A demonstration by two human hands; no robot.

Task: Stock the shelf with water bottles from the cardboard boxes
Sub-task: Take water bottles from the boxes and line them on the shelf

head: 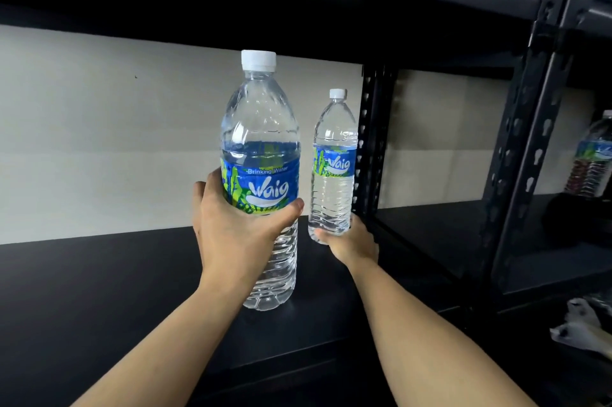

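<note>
Head view: the left hand [231, 231] is wrapped round the near bottle [261, 148] at the lower edge of its label, thumb across the front and fingers behind. The right hand [354, 247] reaches deeper and clasps the far bottle [332, 168] round its base. Both bottles stand upright, caps on, long axes vertical, over the black shelf board [99, 290].

Taking the rear post [372, 128] as marker, the far bottle is just to its left, almost against it. The near bottle is further left of the post and well forward of it, towards the person. Whether either base is touching the board I cannot tell, since the right hand hides one and the other is dark underneath.

My judgement is that the right hand is nearer to setting down, and its bottle needs only a straight lowering beside the post. A third bottle [592, 158] stands in the bay to the right of the post
</note>
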